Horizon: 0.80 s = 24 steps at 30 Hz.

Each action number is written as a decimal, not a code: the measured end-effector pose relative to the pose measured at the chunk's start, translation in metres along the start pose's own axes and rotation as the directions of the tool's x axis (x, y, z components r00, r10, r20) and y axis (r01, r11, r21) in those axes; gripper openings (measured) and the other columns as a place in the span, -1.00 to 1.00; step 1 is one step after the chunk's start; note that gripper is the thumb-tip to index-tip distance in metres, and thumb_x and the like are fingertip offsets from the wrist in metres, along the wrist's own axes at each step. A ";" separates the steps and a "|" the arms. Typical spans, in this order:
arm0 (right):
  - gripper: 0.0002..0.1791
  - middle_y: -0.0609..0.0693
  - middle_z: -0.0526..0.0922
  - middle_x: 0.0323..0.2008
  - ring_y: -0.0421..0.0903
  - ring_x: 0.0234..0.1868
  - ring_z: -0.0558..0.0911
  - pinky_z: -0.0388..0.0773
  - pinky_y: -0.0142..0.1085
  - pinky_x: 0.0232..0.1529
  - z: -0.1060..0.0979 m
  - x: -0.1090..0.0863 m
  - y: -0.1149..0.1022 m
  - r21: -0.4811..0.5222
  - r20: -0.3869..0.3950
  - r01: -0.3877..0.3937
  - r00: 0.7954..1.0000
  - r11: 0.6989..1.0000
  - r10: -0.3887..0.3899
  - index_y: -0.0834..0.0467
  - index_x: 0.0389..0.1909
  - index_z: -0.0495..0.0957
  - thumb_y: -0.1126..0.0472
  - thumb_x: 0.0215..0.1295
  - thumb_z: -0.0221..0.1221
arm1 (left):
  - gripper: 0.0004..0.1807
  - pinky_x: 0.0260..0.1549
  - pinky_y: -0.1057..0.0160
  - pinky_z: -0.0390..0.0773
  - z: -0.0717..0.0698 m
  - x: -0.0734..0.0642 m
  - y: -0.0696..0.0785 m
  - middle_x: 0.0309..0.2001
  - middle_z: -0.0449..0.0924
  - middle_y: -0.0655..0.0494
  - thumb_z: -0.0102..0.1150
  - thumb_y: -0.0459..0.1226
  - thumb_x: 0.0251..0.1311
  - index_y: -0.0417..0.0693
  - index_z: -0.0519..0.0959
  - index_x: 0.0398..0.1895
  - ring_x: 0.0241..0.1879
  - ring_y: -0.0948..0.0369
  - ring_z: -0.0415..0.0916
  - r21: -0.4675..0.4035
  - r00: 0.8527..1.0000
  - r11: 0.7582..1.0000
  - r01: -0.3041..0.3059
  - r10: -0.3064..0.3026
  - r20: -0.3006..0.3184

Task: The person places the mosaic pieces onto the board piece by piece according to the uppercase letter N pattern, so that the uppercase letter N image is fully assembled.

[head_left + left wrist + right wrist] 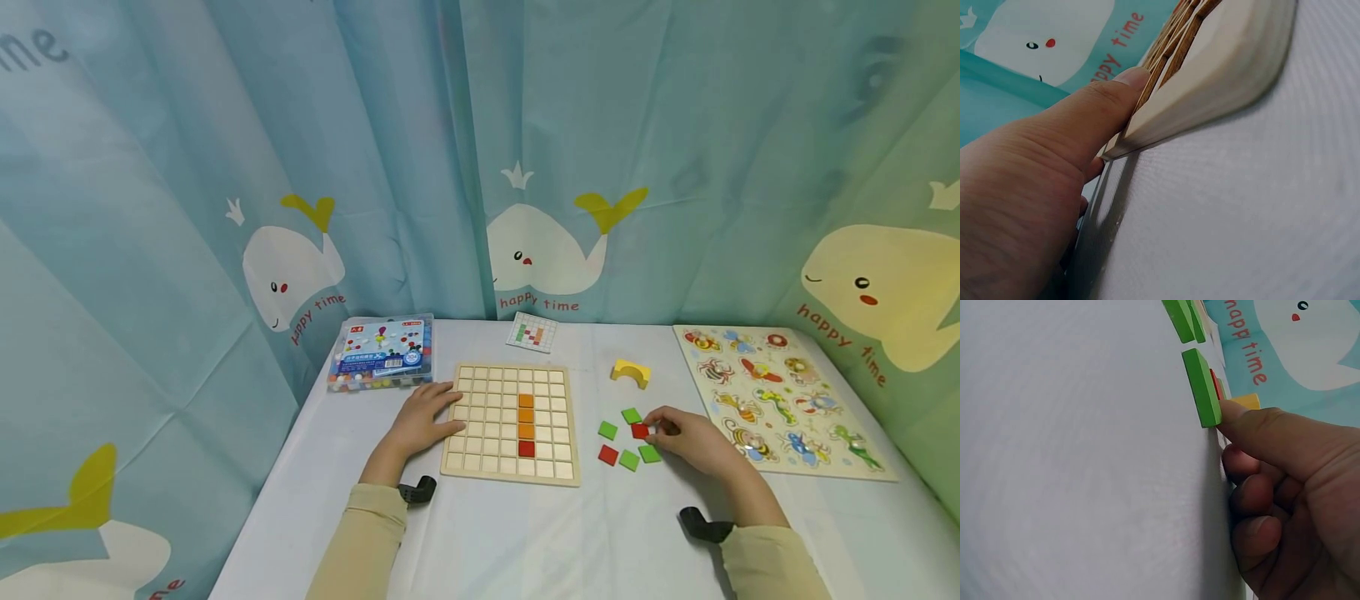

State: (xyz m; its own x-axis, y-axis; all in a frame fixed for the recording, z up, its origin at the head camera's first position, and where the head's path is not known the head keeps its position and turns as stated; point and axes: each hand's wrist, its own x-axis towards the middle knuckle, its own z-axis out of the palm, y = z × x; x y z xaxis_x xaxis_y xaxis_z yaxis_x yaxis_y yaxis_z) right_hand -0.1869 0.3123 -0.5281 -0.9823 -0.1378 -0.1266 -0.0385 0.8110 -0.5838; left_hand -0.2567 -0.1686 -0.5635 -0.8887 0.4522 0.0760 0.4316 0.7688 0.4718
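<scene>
A wooden grid board (483,421) lies flat on the table, with three orange tiles (527,415) and one red tile (527,449) in one column. My left hand (422,418) rests on its left edge. In the left wrist view the thumb (1116,90) lies over the rim, and the other fingers are mostly hidden. To the right of the board, several loose green tiles (629,459) and another red tile (608,455) are scattered. My right hand (693,440) pinches a red tile (639,431) among them; in the right wrist view a green tile (1202,387) partly covers it.
Behind the board lies a small pattern card (532,332). A clear box of colored pieces (381,352) stands at back left. A yellow arch block (632,372) sits beyond the loose tiles, and an insect puzzle board (780,400) lies at right. Printed curtains (420,167) hang behind the table.
</scene>
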 end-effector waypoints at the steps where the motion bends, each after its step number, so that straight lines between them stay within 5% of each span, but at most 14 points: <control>1: -0.75 -0.06 0.47 -0.38 -0.12 -0.30 0.42 0.30 -0.37 -0.39 0.000 0.000 0.001 -0.003 -0.002 0.001 1.000 1.000 -0.001 0.03 -0.05 0.59 0.08 0.29 0.29 | -0.30 0.48 -0.23 0.06 0.000 0.000 0.000 0.50 0.21 0.12 0.18 0.18 0.25 0.21 0.37 0.43 0.53 -0.10 0.01 0.001 1.000 1.000 0.001 -0.001 0.002; 17: -0.72 -0.08 0.48 -0.40 -0.21 -0.38 0.41 0.30 -0.40 -0.47 -0.004 -0.007 -0.002 0.030 -0.048 0.037 0.998 0.999 -0.036 0.00 -0.08 0.58 -0.04 0.31 0.27 | -0.29 0.49 -0.24 0.05 -0.001 -0.001 0.001 0.51 0.19 0.14 0.17 0.19 0.25 0.21 0.36 0.43 0.54 -0.09 -0.01 -0.016 1.000 1.000 0.005 -0.005 0.010; 24: -0.71 -0.07 0.48 -0.41 -0.21 -0.40 0.42 0.34 -0.41 -0.49 -0.005 -0.008 -0.026 0.059 -0.067 0.077 0.995 0.995 -0.073 0.03 -0.05 0.54 -0.02 0.32 0.27 | -0.29 0.49 -0.24 0.04 -0.002 -0.001 0.001 0.51 0.18 0.13 0.17 0.19 0.25 0.21 0.35 0.44 0.54 -0.09 -0.01 -0.012 1.000 1.000 0.006 -0.006 0.012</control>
State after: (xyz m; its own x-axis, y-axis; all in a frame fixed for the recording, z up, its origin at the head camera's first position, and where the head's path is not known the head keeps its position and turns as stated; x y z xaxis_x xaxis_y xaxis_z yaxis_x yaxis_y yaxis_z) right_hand -0.1789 0.2954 -0.5076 -0.9870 -0.1581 -0.0293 -0.1032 0.7630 -0.6381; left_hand -0.2554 -0.1690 -0.5610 -0.8892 0.4531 0.0627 0.4244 0.7662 0.4825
